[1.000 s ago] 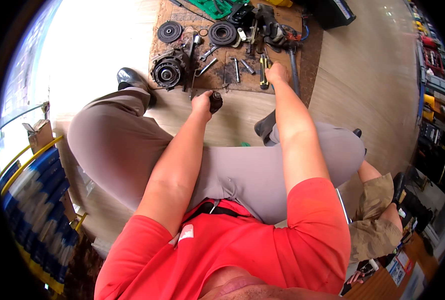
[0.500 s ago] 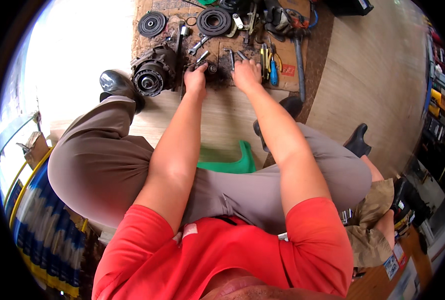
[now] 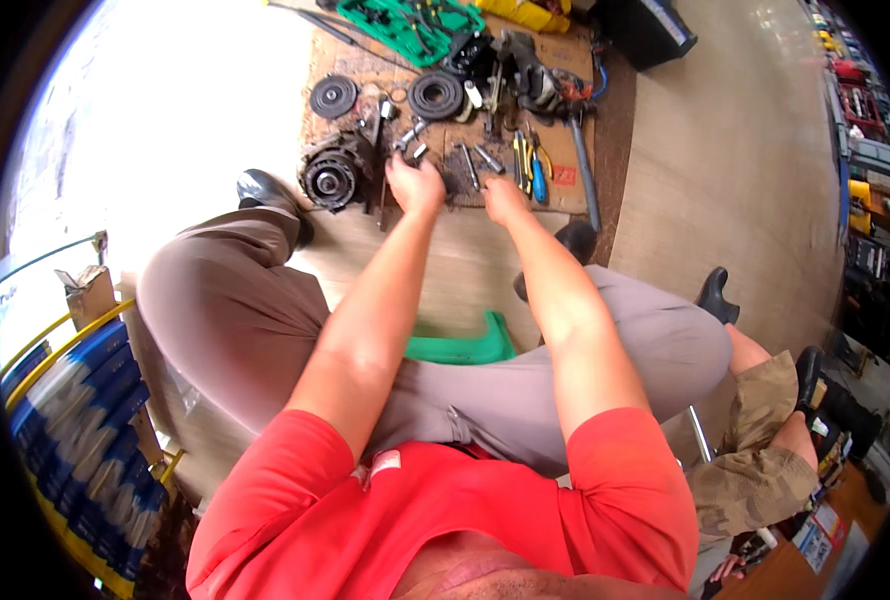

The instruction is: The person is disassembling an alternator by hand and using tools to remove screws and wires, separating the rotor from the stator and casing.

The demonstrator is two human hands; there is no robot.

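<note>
My left hand point(image 3: 417, 186) is at the near edge of a greasy cardboard sheet point(image 3: 365, 85), fingers curled around something dark that I cannot make out. Left of it sits a dark, round, ribbed machine part point(image 3: 331, 180), a compressor or alternator by its look. Beyond the fingers lie a spanner point(image 3: 411, 134) and a short socket point(image 3: 421, 152). My right hand point(image 3: 506, 202) is closed near the same edge; whatever its fingers hold is hidden. Close to it are a thin metal tool point(image 3: 470, 168), a metal pin point(image 3: 488, 158), a blue-handled screwdriver point(image 3: 539, 182) and yellow-handled pliers point(image 3: 542, 153).
Farther back lie two black pulleys, one a flat disc point(image 3: 334, 97), the other a ring point(image 3: 435, 95), and a dark glove point(image 3: 537, 85). A green tool case point(image 3: 420, 35) stands behind. A long bar point(image 3: 584, 175) lies right. A green stool point(image 3: 465, 347) is beneath me; another person's leg point(image 3: 765, 480) is at right.
My view has shifted, bringing the tool case into sight. My right hand has drawn back toward me from the metal pin, its fingers now curled in. My left hand stays among the greasy parts.
</note>
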